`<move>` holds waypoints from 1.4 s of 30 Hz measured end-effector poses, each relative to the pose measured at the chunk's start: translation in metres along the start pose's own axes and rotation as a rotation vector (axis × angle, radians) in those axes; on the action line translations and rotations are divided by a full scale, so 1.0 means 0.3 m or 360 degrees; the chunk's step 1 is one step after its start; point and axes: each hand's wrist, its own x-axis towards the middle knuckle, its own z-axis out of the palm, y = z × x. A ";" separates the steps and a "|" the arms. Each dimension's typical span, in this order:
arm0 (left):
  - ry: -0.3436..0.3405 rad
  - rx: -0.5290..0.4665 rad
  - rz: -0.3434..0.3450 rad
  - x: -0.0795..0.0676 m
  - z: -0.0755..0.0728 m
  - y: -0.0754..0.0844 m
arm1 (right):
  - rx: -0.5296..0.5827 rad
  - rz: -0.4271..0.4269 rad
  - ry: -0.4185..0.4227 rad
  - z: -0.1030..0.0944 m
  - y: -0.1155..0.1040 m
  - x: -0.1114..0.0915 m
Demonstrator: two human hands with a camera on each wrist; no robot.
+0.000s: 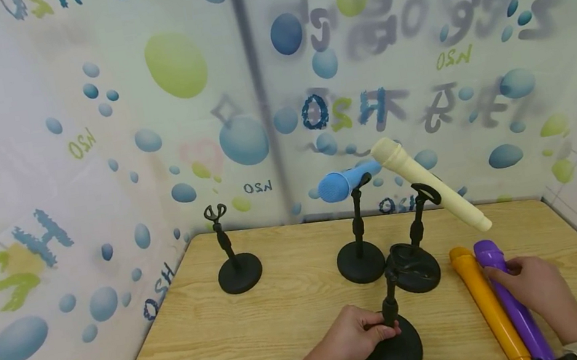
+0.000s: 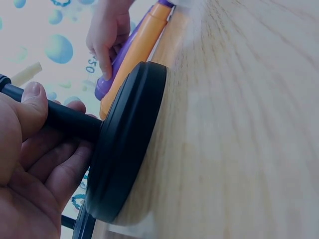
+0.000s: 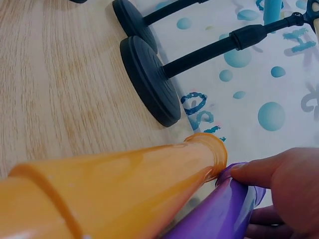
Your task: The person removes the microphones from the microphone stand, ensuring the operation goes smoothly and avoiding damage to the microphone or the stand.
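My left hand point(image 1: 353, 337) grips the lower pole of a black microphone stand point(image 1: 397, 355) at the table's front, just above its round base. In the left wrist view the thumb and fingers wrap round the pole point(image 2: 70, 122). My right hand point(image 1: 545, 286) holds a purple microphone point(image 1: 520, 314) near its head, thumb on one side and fingers on the other. An orange microphone point(image 1: 488, 306) lies alongside the purple one, to its left. In the right wrist view the thumb presses on the purple microphone point(image 3: 219, 209).
Behind the held stand, a cream microphone point(image 1: 435, 186) rests tilted on one stand point(image 1: 420, 272) and a blue microphone point(image 1: 347, 182) on another stand point(image 1: 362, 262). A bare stand point(image 1: 239, 273) is at the back left of the wooden table point(image 1: 266, 332). Patterned sheets point(image 1: 191, 126) surround the table.
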 end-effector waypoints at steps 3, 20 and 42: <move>0.0000 -0.0009 0.0001 0.000 0.001 0.001 | -0.0010 0.0000 -0.0011 0.004 0.011 0.005; -0.0021 -0.0012 0.0005 -0.001 0.002 0.002 | 0.0050 0.0047 -0.0038 0.036 0.032 0.008; -0.0013 0.0021 0.0000 0.001 0.001 -0.001 | -0.0010 0.0036 -0.0073 0.029 0.081 -0.013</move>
